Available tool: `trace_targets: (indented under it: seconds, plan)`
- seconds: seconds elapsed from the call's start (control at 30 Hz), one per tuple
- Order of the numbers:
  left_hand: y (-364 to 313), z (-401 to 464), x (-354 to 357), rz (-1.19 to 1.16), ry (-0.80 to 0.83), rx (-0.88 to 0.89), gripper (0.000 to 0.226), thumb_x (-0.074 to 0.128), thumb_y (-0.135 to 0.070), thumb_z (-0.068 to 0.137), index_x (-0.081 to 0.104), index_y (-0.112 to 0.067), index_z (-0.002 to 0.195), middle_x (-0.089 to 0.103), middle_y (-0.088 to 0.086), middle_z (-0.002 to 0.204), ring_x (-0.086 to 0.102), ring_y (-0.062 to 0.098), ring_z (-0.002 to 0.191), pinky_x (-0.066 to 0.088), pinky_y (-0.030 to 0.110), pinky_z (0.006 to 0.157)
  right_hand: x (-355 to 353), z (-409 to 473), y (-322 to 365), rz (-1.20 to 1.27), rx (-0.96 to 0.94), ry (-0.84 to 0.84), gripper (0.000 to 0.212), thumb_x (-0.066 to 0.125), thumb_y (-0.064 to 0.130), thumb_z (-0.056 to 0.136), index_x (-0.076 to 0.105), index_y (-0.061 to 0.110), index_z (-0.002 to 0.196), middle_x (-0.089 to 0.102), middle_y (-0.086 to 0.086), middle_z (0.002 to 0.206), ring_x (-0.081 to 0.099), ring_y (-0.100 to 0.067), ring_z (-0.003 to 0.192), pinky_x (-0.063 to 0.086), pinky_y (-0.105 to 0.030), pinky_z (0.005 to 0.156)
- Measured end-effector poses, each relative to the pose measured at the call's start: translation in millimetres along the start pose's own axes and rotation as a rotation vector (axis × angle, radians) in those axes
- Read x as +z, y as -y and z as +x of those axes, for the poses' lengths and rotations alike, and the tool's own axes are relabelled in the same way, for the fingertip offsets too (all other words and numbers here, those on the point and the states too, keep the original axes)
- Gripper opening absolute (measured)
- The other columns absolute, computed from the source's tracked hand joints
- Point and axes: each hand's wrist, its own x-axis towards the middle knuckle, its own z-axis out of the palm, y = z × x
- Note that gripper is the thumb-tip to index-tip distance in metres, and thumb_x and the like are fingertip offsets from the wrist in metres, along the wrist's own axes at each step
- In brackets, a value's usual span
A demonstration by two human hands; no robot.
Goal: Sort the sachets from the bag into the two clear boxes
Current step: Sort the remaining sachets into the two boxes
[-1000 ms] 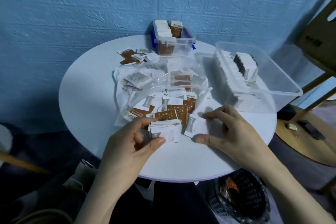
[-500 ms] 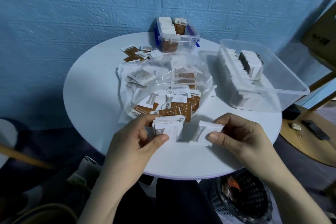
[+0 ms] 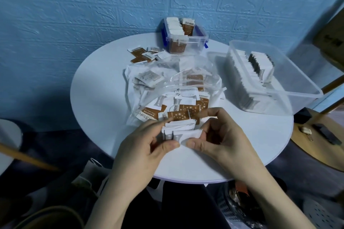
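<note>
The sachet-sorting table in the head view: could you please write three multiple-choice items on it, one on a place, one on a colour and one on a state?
1. Where does the small box with blue latches stand on the table?
A. At the far edge, by the wall
B. At the near edge, by the hands
C. Inside the large box

2. What colour are the printed sachets in the bag?
A. Green
B. Brown
C. Red

3. What are the two hands doing?
A. Resting flat on the table
B. Lifting the large clear box
C. Holding a stack of white sachets between them

Answers:
1 A: it sits at the table's far side, beside the blue wall.
2 B: the brown sachets carry white print.
3 C: the left hand and right hand pinch the white stack; the large clear box stands untouched.
</note>
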Motion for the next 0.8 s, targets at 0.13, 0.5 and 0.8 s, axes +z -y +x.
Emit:
trace_targets:
  seconds: [0.13, 0.5, 0.8]
  plan:
    - [-18, 0, -5, 0.24, 0.059, 0.104, 0.068, 0.036, -0.062, 0.086, 0.044, -0.026, 0.143, 0.05, -0.023, 0.125, 0.054, 0.002, 0.105, 0.044, 0.019, 0.085, -3, 4, 2, -0.059, -0.005, 0.123, 0.034, 0.078, 0.029, 0.072, 0.065, 0.026, 0.103, 0.071, 0.005, 0.082, 0.063, -0.014, 0.074, 0.05, -0.026, 0.072]
    - [-35, -4, -9, 0.419, 0.061, 0.045, 0.059, 0.042, -0.053, 0.092, 0.03, -0.034, 0.146, 0.033, -0.024, 0.12, 0.047, -0.003, 0.103, 0.037, 0.012, 0.077, -6, 7, -1, -0.202, -0.014, 0.15, 0.032, 0.078, 0.041, 0.076, 0.068, 0.019, 0.095, 0.064, -0.005, 0.073, 0.055, -0.024, 0.068, 0.051, -0.042, 0.068]
    - [-14, 4, -5, -0.038, 0.047, -0.175, 0.044, 0.081, -0.021, 0.074, 0.065, -0.03, 0.113, 0.059, -0.019, 0.067, 0.048, 0.0, 0.057, 0.044, 0.021, 0.063, -4, 9, 4, -0.19, 0.018, 0.209, 0.025, 0.079, 0.032, 0.078, 0.067, 0.026, 0.098, 0.071, -0.002, 0.088, 0.064, -0.025, 0.084, 0.051, -0.048, 0.08]
